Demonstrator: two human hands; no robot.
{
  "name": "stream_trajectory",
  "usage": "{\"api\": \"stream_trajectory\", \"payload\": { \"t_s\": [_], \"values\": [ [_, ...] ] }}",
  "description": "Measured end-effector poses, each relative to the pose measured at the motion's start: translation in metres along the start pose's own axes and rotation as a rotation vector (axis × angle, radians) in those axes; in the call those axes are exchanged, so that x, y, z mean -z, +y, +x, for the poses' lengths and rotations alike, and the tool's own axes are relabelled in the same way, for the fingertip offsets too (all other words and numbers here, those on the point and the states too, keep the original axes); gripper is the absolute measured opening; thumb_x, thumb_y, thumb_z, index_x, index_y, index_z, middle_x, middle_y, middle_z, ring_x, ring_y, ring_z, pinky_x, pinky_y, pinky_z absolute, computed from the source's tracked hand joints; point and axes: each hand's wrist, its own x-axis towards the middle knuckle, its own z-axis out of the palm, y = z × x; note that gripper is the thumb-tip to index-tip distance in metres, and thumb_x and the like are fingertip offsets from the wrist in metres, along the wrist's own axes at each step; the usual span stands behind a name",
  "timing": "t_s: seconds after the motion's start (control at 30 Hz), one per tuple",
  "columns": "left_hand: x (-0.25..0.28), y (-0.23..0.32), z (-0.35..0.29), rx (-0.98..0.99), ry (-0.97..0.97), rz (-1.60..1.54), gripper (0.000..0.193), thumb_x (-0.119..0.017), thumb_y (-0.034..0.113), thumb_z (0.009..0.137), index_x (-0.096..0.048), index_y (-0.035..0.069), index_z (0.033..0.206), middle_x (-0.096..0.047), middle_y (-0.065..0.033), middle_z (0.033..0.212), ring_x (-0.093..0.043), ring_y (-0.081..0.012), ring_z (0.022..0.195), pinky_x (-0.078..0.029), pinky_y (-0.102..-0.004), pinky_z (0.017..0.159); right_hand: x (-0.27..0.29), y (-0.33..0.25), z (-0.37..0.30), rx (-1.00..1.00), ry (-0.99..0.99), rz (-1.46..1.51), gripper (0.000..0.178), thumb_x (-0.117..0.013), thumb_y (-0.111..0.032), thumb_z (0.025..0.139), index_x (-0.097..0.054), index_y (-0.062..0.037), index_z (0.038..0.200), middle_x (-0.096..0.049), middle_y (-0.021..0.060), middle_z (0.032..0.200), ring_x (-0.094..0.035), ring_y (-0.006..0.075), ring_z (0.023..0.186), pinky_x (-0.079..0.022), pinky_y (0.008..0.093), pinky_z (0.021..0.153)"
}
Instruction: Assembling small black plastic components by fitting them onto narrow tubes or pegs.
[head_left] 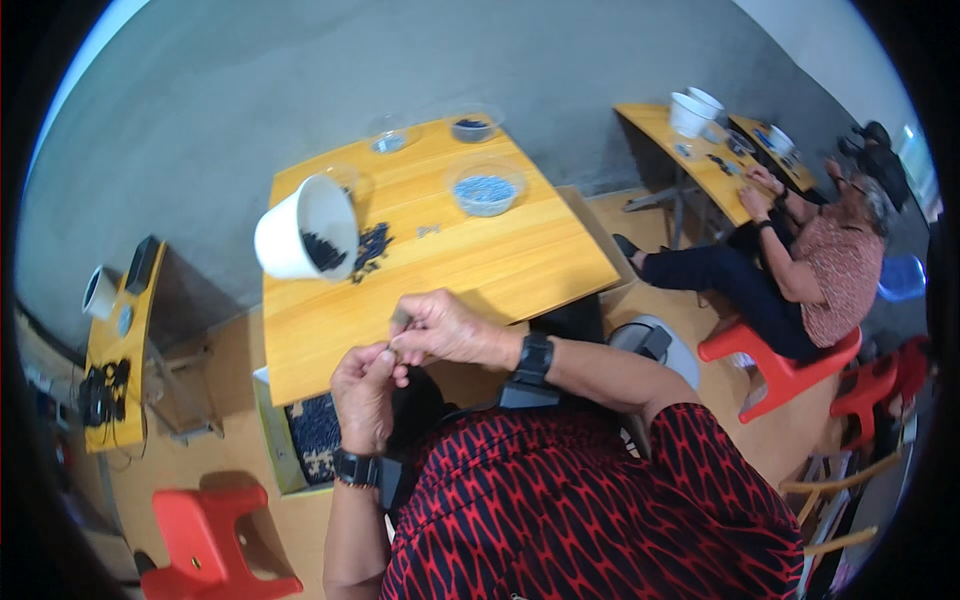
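Observation:
My left hand (364, 398) and my right hand (448, 328) meet just off the near edge of the wooden table (480, 268). Both are closed in a pinch, fingertips touching. Whatever sits between them is too small and hidden to name. Beyond them, a white bucket (285, 235) lies tipped on its side, its mouth facing right. Small black pieces (372, 246) spill from it onto the tabletop. A few small pale pieces (428, 231) lie to the right of that pile.
Clear round tubs stand farther back: one with blue-grey pieces (485, 190), one with black pieces (471, 128). Below the table's left side is a box of dark pieces (314, 432). Red stools (215, 545) stand around. At right, another person (840, 260) sits working.

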Motion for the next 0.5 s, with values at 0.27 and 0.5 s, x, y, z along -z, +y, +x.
{"api": "stream_trajectory", "payload": {
  "t_s": [0.27, 0.5],
  "values": [
    [-0.001, -0.001, 0.003, 0.039, -0.016, -0.032, 0.007, -0.063, 0.005, 0.094, -0.062, -0.002, 0.098, -0.068, -0.0118, 0.087, -0.063, -0.0155, 0.07, -0.053, -0.0266, 0.062, 0.0, -0.004, -0.005, 0.105, 0.01, -0.142, 0.013, -0.071, -0.009, 0.087, -0.067, 0.0037, 0.084, -0.066, 0.007, 0.072, -0.064, 0.01, 0.066, -0.052, 0.0251, 0.058],
    [0.006, 0.002, -0.006, 0.057, 0.002, -0.043, 0.008, -0.064, 0.001, 0.093, -0.061, -0.003, 0.099, -0.068, -0.0146, 0.092, -0.064, -0.0167, 0.069, -0.055, -0.0273, 0.059, -0.004, -0.005, -0.003, 0.261, -0.041, -0.35, 0.014, -0.07, -0.008, 0.08, -0.067, 0.0047, 0.079, -0.065, 0.0126, 0.066, -0.065, 0.016, 0.059, -0.05, 0.0301, 0.055]
  ]
}}
